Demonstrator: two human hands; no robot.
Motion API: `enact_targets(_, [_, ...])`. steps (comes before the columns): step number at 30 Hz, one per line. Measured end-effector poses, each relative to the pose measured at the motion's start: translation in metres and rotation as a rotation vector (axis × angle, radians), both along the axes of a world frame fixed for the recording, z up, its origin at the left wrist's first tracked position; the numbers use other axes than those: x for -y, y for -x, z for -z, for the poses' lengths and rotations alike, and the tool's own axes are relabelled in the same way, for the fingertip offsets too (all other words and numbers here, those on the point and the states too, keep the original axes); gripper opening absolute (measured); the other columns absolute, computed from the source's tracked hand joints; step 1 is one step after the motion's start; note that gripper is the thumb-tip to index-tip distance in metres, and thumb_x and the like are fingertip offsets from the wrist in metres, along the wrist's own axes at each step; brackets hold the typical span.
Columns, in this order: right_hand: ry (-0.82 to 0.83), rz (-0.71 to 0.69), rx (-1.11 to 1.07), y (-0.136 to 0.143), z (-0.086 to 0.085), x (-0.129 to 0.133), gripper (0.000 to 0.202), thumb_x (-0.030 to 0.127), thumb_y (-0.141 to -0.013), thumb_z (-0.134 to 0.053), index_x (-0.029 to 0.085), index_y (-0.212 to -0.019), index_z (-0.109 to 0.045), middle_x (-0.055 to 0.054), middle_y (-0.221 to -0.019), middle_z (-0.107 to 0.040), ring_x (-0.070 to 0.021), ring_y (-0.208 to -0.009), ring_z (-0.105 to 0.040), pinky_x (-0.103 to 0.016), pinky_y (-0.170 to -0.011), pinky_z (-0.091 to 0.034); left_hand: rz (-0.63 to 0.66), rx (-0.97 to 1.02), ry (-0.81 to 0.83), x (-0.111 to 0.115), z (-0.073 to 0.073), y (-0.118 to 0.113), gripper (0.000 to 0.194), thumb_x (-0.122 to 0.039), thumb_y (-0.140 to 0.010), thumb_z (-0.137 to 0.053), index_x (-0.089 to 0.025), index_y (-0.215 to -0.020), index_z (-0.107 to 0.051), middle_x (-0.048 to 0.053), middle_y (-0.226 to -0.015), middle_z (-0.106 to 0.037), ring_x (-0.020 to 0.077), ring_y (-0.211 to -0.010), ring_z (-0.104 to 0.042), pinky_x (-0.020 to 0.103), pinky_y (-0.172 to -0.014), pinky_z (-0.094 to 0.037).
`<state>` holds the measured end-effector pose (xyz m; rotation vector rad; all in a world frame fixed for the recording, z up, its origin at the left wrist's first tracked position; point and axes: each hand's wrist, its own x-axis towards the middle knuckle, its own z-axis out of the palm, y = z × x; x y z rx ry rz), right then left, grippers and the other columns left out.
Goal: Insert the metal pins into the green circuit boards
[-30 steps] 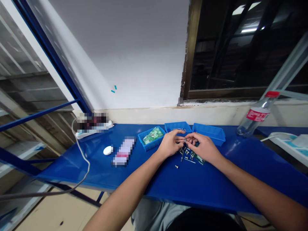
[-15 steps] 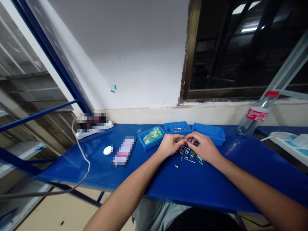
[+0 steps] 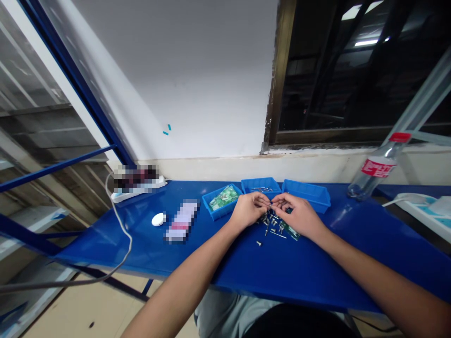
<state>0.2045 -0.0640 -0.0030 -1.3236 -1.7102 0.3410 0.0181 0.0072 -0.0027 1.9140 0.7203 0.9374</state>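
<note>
My left hand and my right hand meet fingertip to fingertip over a pile of small metal screws. Both are closed in a pinch around something small between them, too small to name. Under and beside my right hand lie green circuit boards, partly covered by the fingers. A thin metal pin rests at the front of the pile, and a single screw lies apart, nearer the table's front edge.
Behind my hands stand a blue bin of green boards, a blue bin with metal pins and another blue bin. A plastic bottle stands right. Left are a white round object, a blurred-out item and a cable.
The fingertips of both hands have shifted slightly and now pinch together at a small thing. The pile, bins and bottle stay in place.
</note>
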Motion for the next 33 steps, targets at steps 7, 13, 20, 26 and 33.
enact_targets(7, [-0.053,-0.040,0.068,-0.003,0.003,-0.002,0.021,0.026,-0.089,-0.061,0.022,-0.106,-0.072,-0.004,-0.090,-0.071,-0.0179,-0.072,-0.064,-0.032,-0.068,-0.055,-0.023,0.007,0.006,0.005,-0.005,-0.001,0.019,-0.007,-0.077,-0.068,-0.012,-0.096,-0.070,0.008,-0.089,-0.077,0.0142,-0.078,-0.074,0.022,-0.073,-0.058])
enact_targets(13, [-0.096,0.000,0.109,-0.006,-0.001,-0.001,0.018,0.025,-0.090,-0.060,0.023,-0.100,-0.074,-0.004,-0.086,-0.069,-0.0193,-0.072,-0.063,-0.034,-0.068,-0.054,-0.042,-0.108,0.051,0.012,-0.016,0.002,0.035,-0.048,-0.090,-0.068,-0.013,-0.095,-0.069,0.006,-0.079,-0.075,0.0157,-0.062,-0.070,0.022,-0.057,-0.052])
enact_targets(20, [-0.036,-0.028,0.043,-0.004,-0.003,-0.001,0.016,0.030,-0.090,-0.063,0.023,-0.099,-0.075,-0.005,-0.098,-0.077,-0.0201,-0.077,-0.071,-0.035,-0.074,-0.058,0.068,-0.076,0.142,0.011,-0.014,0.002,0.031,-0.040,-0.093,-0.066,-0.013,-0.106,-0.072,0.007,-0.081,-0.077,0.0157,-0.060,-0.070,0.024,-0.057,-0.056])
enact_targets(26, [0.073,-0.027,-0.153,-0.001,-0.001,-0.001,0.022,0.041,-0.089,-0.069,0.021,-0.097,-0.074,-0.006,-0.094,-0.079,-0.0228,-0.084,-0.076,-0.036,-0.079,-0.061,-0.007,-0.091,-0.010,0.005,-0.007,0.002,0.011,-0.018,-0.080,-0.075,-0.013,-0.091,-0.074,0.007,-0.086,-0.078,0.0178,-0.079,-0.075,0.023,-0.069,-0.059])
enact_targets(33, [0.067,-0.030,-0.139,-0.004,0.004,-0.005,0.022,0.040,-0.087,-0.069,0.020,-0.095,-0.072,-0.007,-0.091,-0.077,-0.0220,-0.081,-0.074,-0.036,-0.075,-0.061,0.017,-0.019,-0.023,0.003,-0.005,0.001,0.018,-0.008,-0.079,-0.072,-0.012,-0.097,-0.070,0.008,-0.090,-0.077,0.0152,-0.081,-0.074,0.024,-0.076,-0.059])
